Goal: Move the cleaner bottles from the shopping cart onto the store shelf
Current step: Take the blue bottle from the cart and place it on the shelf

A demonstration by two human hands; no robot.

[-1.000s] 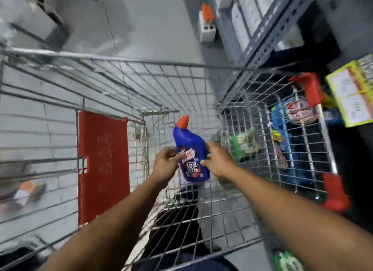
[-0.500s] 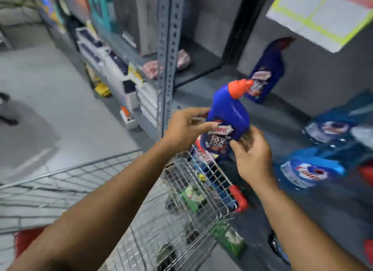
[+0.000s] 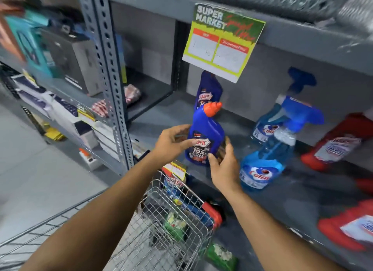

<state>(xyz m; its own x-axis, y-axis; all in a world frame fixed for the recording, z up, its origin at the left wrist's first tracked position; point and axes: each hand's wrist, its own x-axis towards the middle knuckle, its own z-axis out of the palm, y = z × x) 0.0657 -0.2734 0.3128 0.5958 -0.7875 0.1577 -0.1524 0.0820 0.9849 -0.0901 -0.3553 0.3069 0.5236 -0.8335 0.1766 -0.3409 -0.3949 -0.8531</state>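
A dark blue cleaner bottle [image 3: 205, 135] with an orange cap is upright at the front of the grey store shelf [image 3: 157, 119]. My left hand [image 3: 171, 142] grips its left side and my right hand [image 3: 223, 167] cups its lower right side. Whether its base touches the shelf I cannot tell. Behind it stands a second blue cleaner bottle [image 3: 210, 89]. The wire shopping cart [image 3: 171, 216] sits below my arms, against the shelf.
Two blue spray bottles [image 3: 264, 165] stand right of the held bottle, and red bottles [image 3: 339, 143] lie further right. A green and yellow price sign [image 3: 224, 42] hangs from the upper shelf. A perforated steel post [image 3: 109, 68] divides the shelving; boxes fill the left bays.
The blue bottle has come up out of the cart and across to the shelf, held in both hands. My view has swung from the cart to the shelf.
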